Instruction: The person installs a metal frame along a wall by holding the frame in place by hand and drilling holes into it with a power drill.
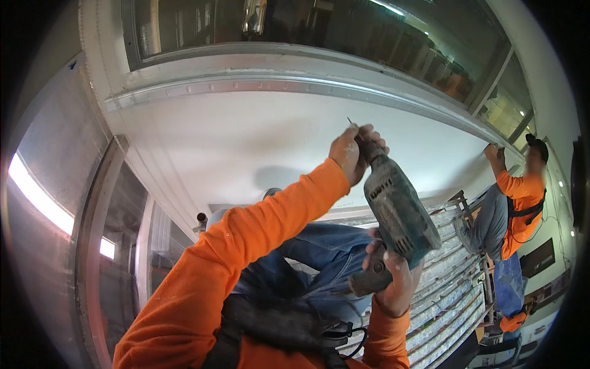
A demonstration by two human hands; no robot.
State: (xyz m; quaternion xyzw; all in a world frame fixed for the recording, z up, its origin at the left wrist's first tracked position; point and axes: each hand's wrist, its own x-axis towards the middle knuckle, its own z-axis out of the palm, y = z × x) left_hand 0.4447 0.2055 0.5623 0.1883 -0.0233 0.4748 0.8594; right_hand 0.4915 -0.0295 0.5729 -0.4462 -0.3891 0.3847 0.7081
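Observation:
A dusty, dark teal power drill (402, 206) is tilted in front of me, its thin bit (350, 120) pointing up and left toward the white wall panel (246, 135). My left hand (351, 154) is closed around the chuck end, just below the bit. My right hand (394, 280) grips the drill by its handle, with fingers around the trigger area. Above the bit, a long silver metal strip (258, 86) runs along the wall under the window. The bit appears apart from that strip.
A slatted metal scaffold platform (442, 295) lies below and to the right. Another person in an orange shirt (522, 197) sits at the far right, one hand raised to the wall. Window glass (344, 37) spans the top; a framed glass panel (55, 154) stands at left.

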